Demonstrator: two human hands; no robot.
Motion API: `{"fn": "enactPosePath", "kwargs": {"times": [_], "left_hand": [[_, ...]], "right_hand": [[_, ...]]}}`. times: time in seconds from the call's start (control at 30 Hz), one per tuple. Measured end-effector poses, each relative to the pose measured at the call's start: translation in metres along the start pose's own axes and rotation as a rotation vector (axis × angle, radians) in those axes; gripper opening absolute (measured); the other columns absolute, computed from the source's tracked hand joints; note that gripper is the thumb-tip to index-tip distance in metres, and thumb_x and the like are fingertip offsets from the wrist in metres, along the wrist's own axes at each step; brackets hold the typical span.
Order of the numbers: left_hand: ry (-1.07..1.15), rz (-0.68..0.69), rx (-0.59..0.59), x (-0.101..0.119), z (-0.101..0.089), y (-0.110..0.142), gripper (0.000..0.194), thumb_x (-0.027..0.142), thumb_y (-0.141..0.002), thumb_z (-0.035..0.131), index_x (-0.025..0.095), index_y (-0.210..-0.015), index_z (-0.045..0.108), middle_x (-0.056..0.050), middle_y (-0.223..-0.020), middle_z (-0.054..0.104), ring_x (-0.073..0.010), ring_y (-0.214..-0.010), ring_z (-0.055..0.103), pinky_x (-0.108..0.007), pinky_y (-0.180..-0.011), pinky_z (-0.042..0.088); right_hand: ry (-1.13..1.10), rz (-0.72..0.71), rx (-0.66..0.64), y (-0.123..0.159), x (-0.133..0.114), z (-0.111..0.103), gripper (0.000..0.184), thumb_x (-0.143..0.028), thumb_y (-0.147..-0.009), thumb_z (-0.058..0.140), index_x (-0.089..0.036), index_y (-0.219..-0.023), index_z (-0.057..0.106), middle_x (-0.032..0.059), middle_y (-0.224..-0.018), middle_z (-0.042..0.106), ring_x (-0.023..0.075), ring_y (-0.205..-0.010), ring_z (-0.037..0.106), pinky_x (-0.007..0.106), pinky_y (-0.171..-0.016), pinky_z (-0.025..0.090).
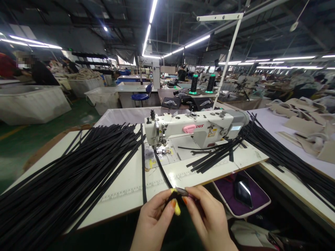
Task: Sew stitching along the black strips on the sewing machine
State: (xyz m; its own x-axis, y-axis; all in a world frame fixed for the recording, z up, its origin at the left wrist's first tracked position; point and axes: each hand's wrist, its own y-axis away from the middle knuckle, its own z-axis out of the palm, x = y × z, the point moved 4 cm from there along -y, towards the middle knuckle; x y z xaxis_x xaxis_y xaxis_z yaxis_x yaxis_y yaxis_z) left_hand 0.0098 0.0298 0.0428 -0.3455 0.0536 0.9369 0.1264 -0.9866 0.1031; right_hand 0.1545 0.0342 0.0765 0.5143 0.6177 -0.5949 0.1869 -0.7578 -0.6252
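My left hand (157,218) is closed in a pinch on the near end of a black strap (162,170), which runs back to the needle area of a white sewing machine (188,127). A small yellow piece (177,209) shows at those fingertips; its kind is unclear. Close against it, my right hand (205,214) pinches a small grey pointed piece (181,191), partly hidden by the fingers. Both hands are in front of the table's near edge. Another black strap (143,167) lies lengthwise just left of the machine.
A large heap of black straps (78,167) covers the table's left side. More straps (209,162) lie under the machine arm, near a wrench (201,152). A phone (243,191) rests on a purple tray (227,195) below right. Two thread cones (194,84) stand behind.
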Motion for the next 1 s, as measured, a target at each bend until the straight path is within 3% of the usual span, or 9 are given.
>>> {"fn": "enactPosePath", "kwargs": {"times": [0.1,0.37,0.6,0.8,1.0], "left_hand": [[-0.009,0.008,-0.009,0.0012,-0.0001,-0.0006,0.033,0.039,-0.07,0.079,0.019,-0.095,0.076,-0.009,-0.094,0.074,-0.0233,-0.084,0.069,-0.033,-0.083,0.056],[-0.042,0.045,-0.087,0.0005,-0.0003,-0.0017,0.025,0.035,-0.073,0.077,0.021,-0.093,0.077,-0.007,-0.095,0.075,-0.0232,-0.089,0.069,-0.029,-0.083,0.057],[-0.071,0.053,-0.06,0.0001,-0.0006,-0.0001,0.027,0.036,-0.074,0.076,0.019,-0.095,0.076,-0.009,-0.098,0.074,-0.0259,-0.094,0.069,-0.031,-0.084,0.057],[-0.151,0.078,-0.164,-0.0026,-0.0046,-0.0049,0.026,0.033,-0.076,0.074,0.019,-0.098,0.076,-0.01,-0.102,0.074,-0.0275,-0.096,0.069,-0.033,-0.086,0.057],[-0.103,0.064,-0.014,0.0005,-0.0021,0.0,0.03,0.037,-0.071,0.077,0.018,-0.094,0.076,-0.01,-0.097,0.074,-0.0271,-0.091,0.07,-0.034,-0.084,0.057]], "right_hand": [[-0.01,0.012,0.014,0.0008,0.0011,-0.0022,0.022,-0.013,-0.089,0.055,-0.022,-0.109,0.056,0.0009,-0.08,0.062,0.0136,-0.07,0.061,0.024,-0.062,0.051],[0.028,-0.052,-0.136,-0.0034,-0.0028,0.0039,0.022,-0.015,-0.09,0.055,-0.021,-0.112,0.055,0.0039,-0.086,0.065,0.0151,-0.073,0.063,0.026,-0.064,0.052],[0.022,-0.072,-0.135,-0.0027,-0.0011,0.0027,0.025,-0.014,-0.089,0.056,-0.021,-0.113,0.054,0.0047,-0.089,0.066,0.0155,-0.076,0.063,0.026,-0.068,0.053],[0.015,-0.036,-0.145,-0.0018,-0.0004,0.0029,0.021,-0.015,-0.09,0.056,-0.021,-0.11,0.056,0.0033,-0.085,0.065,0.0147,-0.072,0.063,0.025,-0.064,0.051],[0.0,-0.037,-0.119,-0.0017,0.0005,0.0016,0.023,-0.014,-0.089,0.056,-0.021,-0.112,0.056,0.003,-0.084,0.065,0.0147,-0.072,0.062,0.025,-0.063,0.05]]}}
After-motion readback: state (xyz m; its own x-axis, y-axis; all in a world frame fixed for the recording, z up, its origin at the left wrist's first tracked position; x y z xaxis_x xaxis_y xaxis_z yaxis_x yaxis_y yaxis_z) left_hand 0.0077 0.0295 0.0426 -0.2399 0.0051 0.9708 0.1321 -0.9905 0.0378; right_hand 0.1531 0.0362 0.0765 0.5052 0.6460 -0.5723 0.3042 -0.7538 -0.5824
